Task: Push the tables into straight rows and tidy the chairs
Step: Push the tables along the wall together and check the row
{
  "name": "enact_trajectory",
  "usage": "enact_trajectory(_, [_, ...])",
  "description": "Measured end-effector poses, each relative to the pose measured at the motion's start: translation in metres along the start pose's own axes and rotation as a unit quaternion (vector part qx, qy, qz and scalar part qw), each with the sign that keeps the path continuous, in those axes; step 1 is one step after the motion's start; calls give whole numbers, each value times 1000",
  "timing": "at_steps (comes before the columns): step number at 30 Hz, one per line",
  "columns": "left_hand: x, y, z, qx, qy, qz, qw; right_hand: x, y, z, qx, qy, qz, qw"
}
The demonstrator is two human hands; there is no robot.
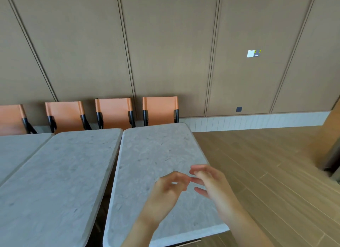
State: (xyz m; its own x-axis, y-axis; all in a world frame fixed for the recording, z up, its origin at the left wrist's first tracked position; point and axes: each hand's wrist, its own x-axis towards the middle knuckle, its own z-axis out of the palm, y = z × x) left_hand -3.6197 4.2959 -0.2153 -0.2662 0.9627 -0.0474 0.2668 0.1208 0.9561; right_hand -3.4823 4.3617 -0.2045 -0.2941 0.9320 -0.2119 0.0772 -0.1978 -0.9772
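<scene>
Hands: my left hand point(166, 188) and right hand point(211, 182) hover over the right table's point(156, 151) near right corner, fingers loosely curled, holding nothing. A narrow gap separates it from the middle table point(64, 173). Orange chairs point(114, 110) line the far edges.

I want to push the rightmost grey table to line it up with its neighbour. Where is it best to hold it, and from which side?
Probably the near short edge of the rightmost table, from the side where the person stands. That rounded rim is bare and closest to the left hand and right hand, both above the top. The far end is blocked by an orange chair.
</scene>
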Motion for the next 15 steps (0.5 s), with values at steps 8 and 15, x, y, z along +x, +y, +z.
enact_trajectory(8, [45, -50, 13, 44, 7, -26, 999, 59, 47, 4, -4, -25, 64, 998])
enact_trajectory(15, [92, -153, 23, 127, 54, -40, 990, 118, 129, 3, -38, 6, 127, 991])
